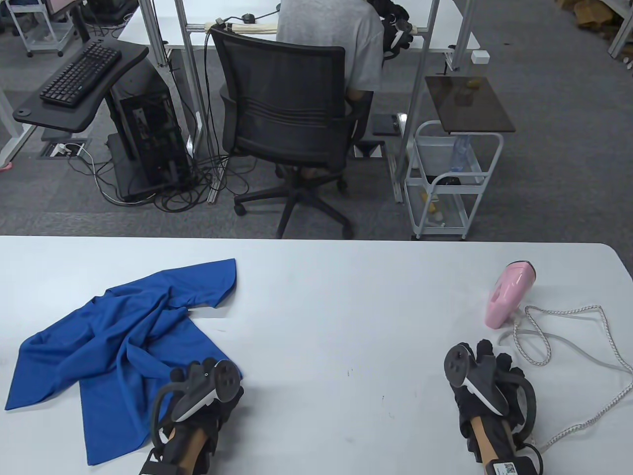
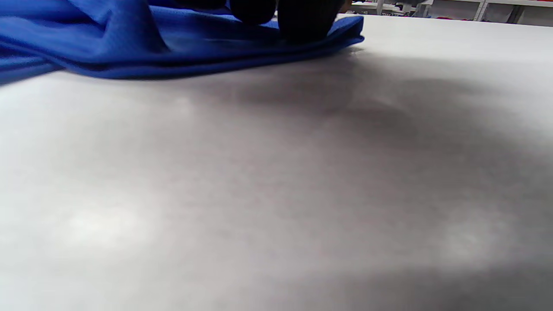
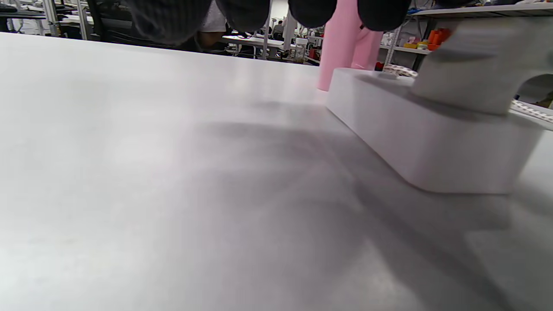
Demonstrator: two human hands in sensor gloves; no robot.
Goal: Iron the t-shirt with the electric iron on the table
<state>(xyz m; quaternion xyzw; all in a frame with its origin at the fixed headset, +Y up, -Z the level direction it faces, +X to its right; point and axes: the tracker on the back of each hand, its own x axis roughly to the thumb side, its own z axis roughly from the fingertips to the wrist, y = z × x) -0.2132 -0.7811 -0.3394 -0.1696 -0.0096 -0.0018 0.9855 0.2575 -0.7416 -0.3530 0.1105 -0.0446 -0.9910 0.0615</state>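
Note:
A crumpled blue t-shirt point(image 1: 123, 336) lies on the left part of the white table point(image 1: 346, 307). My left hand point(image 1: 203, 371) lies low at the shirt's lower right corner. In the left wrist view its fingertips point(image 2: 304, 19) touch the folded edge of the shirt point(image 2: 129, 43). A pink electric iron point(image 1: 509, 294) lies at the right of the table. My right hand point(image 1: 487, 356) rests just in front of it, holding nothing. In the right wrist view its fingertips point(image 3: 311, 11) hang spread before the iron point(image 3: 345, 47).
The iron's white braided cord point(image 1: 568, 336) loops on the table to the right of my right hand and runs off the front edge. A white plug block point(image 3: 432, 142) lies close beside that hand. Beyond the table stand an office chair point(image 1: 287, 114) and a cart point(image 1: 450, 183).

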